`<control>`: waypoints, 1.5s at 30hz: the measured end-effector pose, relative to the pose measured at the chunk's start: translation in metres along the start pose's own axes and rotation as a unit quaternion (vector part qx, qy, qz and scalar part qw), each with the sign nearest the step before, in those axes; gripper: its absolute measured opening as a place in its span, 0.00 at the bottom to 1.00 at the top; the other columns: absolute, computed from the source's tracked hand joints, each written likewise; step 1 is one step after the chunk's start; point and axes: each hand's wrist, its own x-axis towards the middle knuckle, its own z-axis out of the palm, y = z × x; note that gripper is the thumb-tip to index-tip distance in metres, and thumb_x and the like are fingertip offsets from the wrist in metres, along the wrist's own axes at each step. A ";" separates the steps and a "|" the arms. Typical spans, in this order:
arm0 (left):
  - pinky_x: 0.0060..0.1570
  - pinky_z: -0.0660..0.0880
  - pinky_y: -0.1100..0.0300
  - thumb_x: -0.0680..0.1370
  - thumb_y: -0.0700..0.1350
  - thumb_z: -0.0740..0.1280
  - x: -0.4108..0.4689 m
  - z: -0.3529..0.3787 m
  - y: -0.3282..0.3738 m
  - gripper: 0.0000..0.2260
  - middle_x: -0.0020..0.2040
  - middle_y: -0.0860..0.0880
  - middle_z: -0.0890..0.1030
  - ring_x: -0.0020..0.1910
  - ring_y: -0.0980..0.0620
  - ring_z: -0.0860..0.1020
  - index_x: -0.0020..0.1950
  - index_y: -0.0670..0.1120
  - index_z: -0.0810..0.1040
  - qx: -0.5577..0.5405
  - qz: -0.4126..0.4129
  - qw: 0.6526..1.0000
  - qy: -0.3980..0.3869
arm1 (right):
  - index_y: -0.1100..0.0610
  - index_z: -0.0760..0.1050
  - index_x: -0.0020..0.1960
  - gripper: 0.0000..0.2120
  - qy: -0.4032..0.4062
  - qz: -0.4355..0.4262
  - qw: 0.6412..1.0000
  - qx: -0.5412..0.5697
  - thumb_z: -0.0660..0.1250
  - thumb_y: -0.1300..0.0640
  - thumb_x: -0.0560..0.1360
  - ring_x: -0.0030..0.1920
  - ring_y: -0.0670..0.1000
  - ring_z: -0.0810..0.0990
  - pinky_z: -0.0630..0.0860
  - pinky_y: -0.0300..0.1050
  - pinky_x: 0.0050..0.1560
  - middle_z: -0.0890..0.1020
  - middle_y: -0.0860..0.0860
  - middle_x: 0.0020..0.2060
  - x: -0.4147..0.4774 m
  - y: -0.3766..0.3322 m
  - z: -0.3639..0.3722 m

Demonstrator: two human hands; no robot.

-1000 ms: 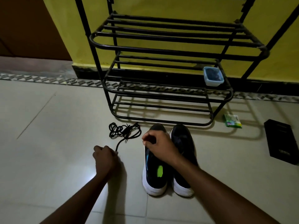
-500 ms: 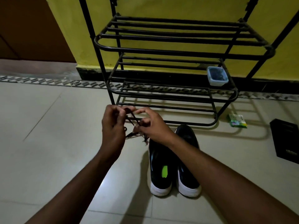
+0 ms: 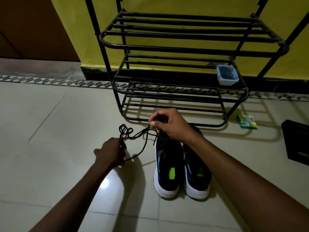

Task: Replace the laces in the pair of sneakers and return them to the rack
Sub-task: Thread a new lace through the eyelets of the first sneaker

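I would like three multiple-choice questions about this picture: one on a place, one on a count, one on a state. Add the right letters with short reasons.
1. Where does the small plastic container stand?
A) on a chair
B) inside a shoe
C) on a shelf of the rack

2. How many sneakers stand on the floor?
A) two
B) one
C) four

3. What does the right hand do?
A) lies flat on the floor
B) pinches the black lace
C) grips the rack

Answers: 1 C, it sits at the right end of a rack shelf. 2 A, one pair stands side by side before the rack. 3 B, its fingers hold the lace above the sneakers' toes.
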 end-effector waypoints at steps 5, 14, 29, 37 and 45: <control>0.59 0.70 0.49 0.81 0.46 0.68 -0.019 -0.022 0.041 0.13 0.57 0.49 0.85 0.61 0.50 0.81 0.65 0.49 0.75 -0.497 0.139 0.837 -0.182 | 0.55 0.81 0.50 0.03 0.003 -0.041 0.998 -0.052 0.71 0.62 0.76 0.39 0.44 0.82 0.79 0.44 0.43 0.83 0.47 0.39 0.002 -0.007 0.004; 0.38 0.78 0.55 0.74 0.45 0.75 -0.006 -0.003 -0.018 0.11 0.35 0.47 0.82 0.43 0.44 0.84 0.32 0.50 0.80 -0.104 0.072 0.970 -0.207 | 0.57 0.83 0.47 0.03 0.063 -0.035 0.997 -0.038 0.72 0.63 0.75 0.40 0.41 0.82 0.76 0.39 0.42 0.85 0.48 0.40 -0.002 0.000 -0.012; 0.46 0.80 0.60 0.76 0.45 0.72 -0.010 0.003 0.004 0.02 0.43 0.53 0.85 0.42 0.55 0.82 0.45 0.52 0.81 -0.024 0.069 0.986 -0.151 | 0.56 0.85 0.47 0.03 0.065 -0.021 0.992 -0.102 0.73 0.62 0.76 0.41 0.36 0.81 0.73 0.34 0.45 0.84 0.42 0.39 -0.019 0.004 -0.037; 0.39 0.76 0.61 0.83 0.43 0.65 -0.038 0.005 0.065 0.09 0.33 0.43 0.83 0.35 0.47 0.82 0.48 0.41 0.82 -0.396 0.224 0.888 -0.074 | 0.55 0.85 0.52 0.05 0.025 -0.035 0.991 -0.129 0.71 0.59 0.77 0.47 0.40 0.83 0.79 0.38 0.50 0.85 0.45 0.45 -0.030 0.001 -0.024; 0.46 0.82 0.50 0.80 0.44 0.69 -0.009 0.024 0.010 0.13 0.36 0.47 0.86 0.41 0.44 0.85 0.36 0.49 0.84 -0.183 0.103 0.964 -0.163 | 0.55 0.86 0.47 0.05 0.071 0.008 0.985 -0.155 0.72 0.61 0.76 0.45 0.42 0.83 0.79 0.41 0.48 0.86 0.45 0.41 -0.038 0.026 -0.062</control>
